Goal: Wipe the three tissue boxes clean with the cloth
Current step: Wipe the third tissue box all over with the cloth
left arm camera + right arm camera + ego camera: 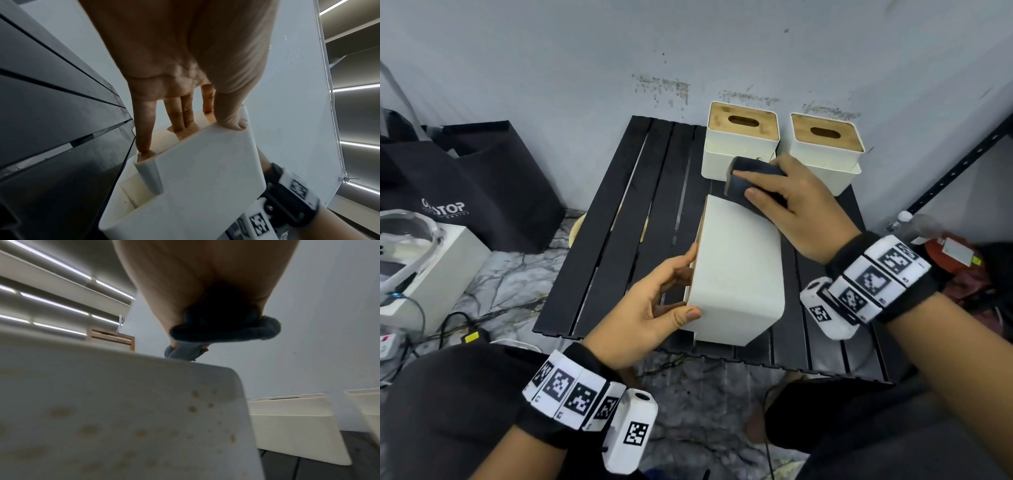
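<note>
A white tissue box lies on its side in the middle of the black slatted table. My left hand grips its left end, thumb on the upper white face and fingers on the wooden lid. In the left wrist view the fingers press the lid of the box. My right hand holds a dark blue-grey cloth against the box's far top edge. In the right wrist view the cloth is bunched under the palm and the box face shows brown spots. Two more boxes stand upright at the back.
The wall rises right behind the two back boxes. Black bags and a white appliance with cables sit on the floor to the left. A metal shelf upright and a bottle are at the right.
</note>
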